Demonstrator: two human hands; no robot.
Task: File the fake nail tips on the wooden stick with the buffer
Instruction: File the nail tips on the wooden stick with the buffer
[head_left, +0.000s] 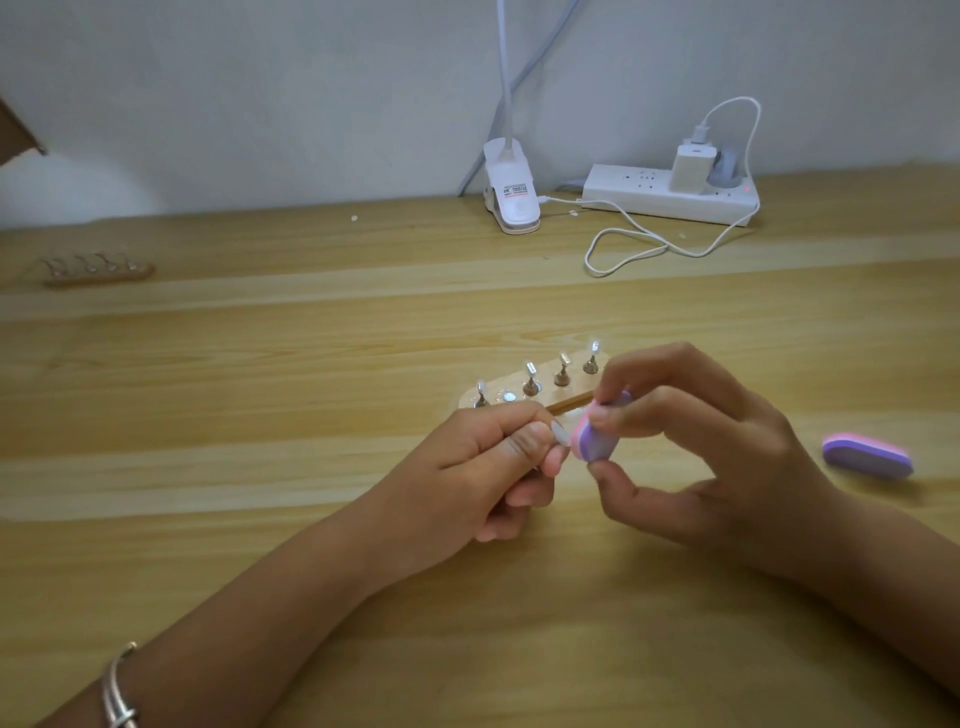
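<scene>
The left grip (485, 465) and right grip (727, 457) pinch, nearly touching.

Two hands: left hand (483, 467), right hand (727, 457). Two buffers: one buffer (592, 441) at centre, one buffer (866, 456) at right edge. Two wooden sticks: wooden stick (563, 402) at centre, blurred wooden stick (98, 273) at upper left. Four nail tips (530, 369) upright at centre, a fifth nail tip (558, 432) between the hands. One power strip (670, 200), one clip lamp (511, 187), one bracelet (117, 691)

Soft even light, blurred wide-angle edges.
</scene>
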